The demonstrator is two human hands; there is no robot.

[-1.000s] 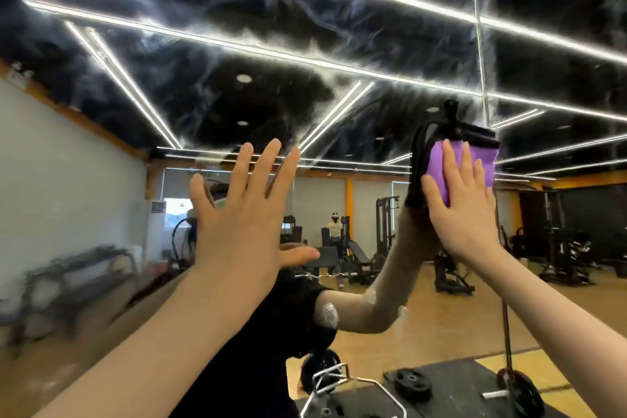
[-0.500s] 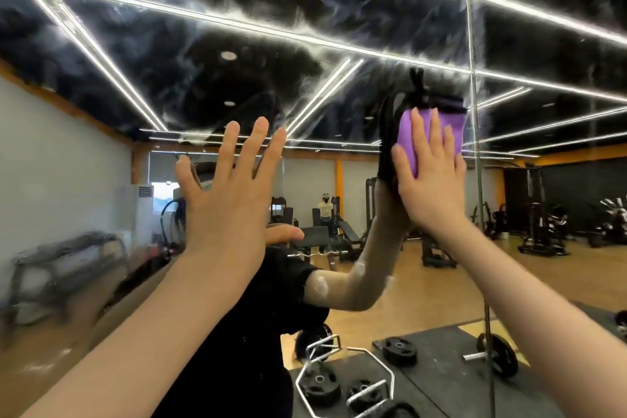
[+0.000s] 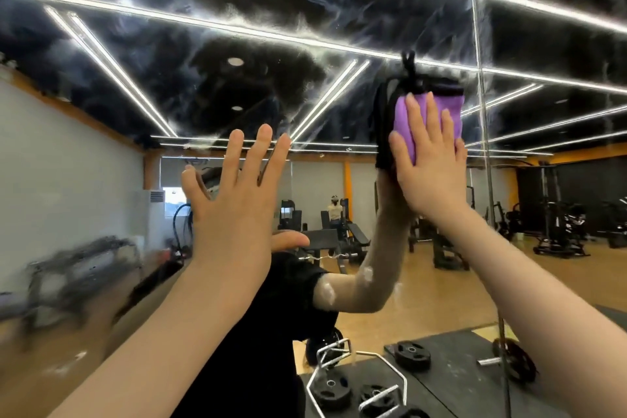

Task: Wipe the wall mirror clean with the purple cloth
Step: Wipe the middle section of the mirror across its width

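The wall mirror (image 3: 305, 10) fills the view and carries hazy white smears across its upper part. My right hand (image 3: 431, 163) presses the folded purple cloth (image 3: 403, 122) flat against the glass with straight fingers, just left of a vertical seam (image 3: 481, 95). My left hand (image 3: 234, 200) is raised at the middle left, palm toward the mirror and fingers spread. I cannot tell whether it touches the glass. The reflection of my arm shows behind the cloth.
The glass reflects a gym: weight plates and a curl bar (image 3: 359, 380) on a black mat at the bottom, machines (image 3: 556, 224) on the right, a bench rack (image 3: 81, 261) on the left, a distant person (image 3: 334, 210), and ceiling light strips (image 3: 112, 71).
My right hand has slid the cloth a little left and back, staying near the seam. The view shifted slightly. My left hand keeps its raised, spread pose.
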